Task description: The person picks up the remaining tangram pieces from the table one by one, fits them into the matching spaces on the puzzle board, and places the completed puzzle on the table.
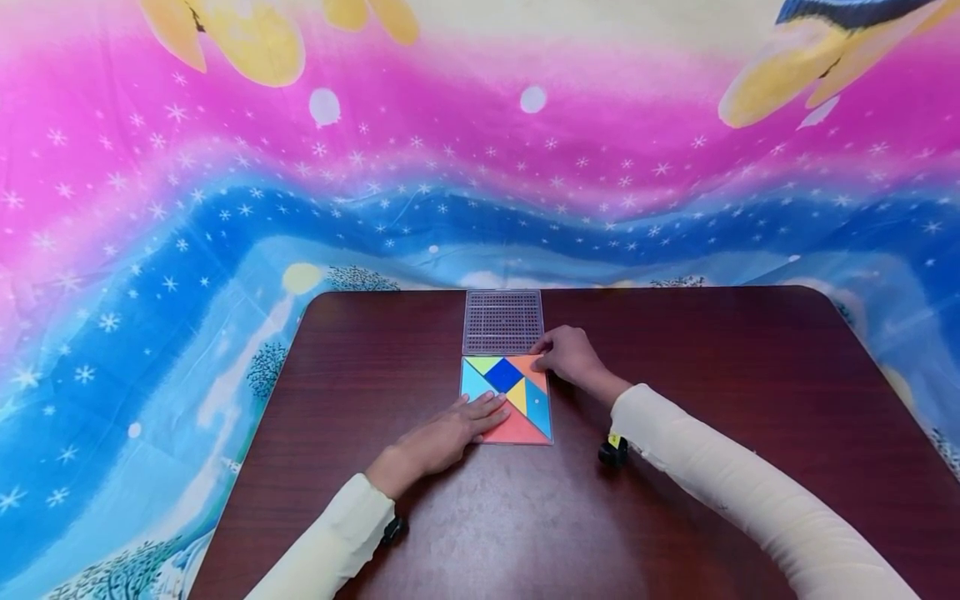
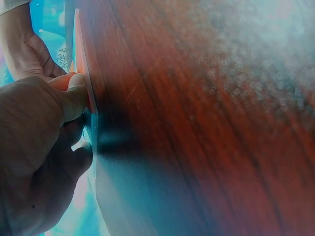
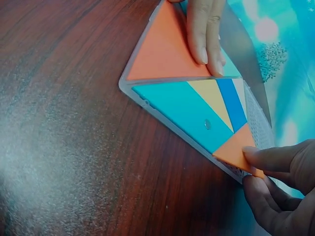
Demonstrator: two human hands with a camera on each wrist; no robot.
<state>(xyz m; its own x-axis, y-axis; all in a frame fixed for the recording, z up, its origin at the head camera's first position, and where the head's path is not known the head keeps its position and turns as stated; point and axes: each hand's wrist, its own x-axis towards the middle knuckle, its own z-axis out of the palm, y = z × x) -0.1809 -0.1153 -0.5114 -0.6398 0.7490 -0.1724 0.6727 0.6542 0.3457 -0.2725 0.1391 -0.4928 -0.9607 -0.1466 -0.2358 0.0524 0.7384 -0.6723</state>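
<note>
A square clear plastic tray (image 3: 162,114) holds flat coloured tangram pieces. My right hand (image 1: 573,354) pinches an orange triangle (image 3: 231,153) between thumb and fingers at the tray's far right corner. The piece is tipped up, and the tray's grid floor shows beneath its edge. My left hand (image 1: 446,432) rests with straight fingers over the large coral triangle (image 1: 517,427) and the light blue triangle (image 1: 474,381). Its thumb lies at the tray's near edge in the left wrist view. Beside the orange piece sit a dark blue square (image 1: 504,375), a yellow triangle (image 1: 518,397) and a teal piece (image 3: 184,115).
A second clear panel with a grid (image 1: 502,323) adjoins the tray's far side, reaching the table's back edge. The dark brown table (image 1: 360,375) extends around both. Behind it hangs a bright printed cloth (image 1: 450,200). A pale green triangle (image 1: 482,364) lies in the tray's far left corner.
</note>
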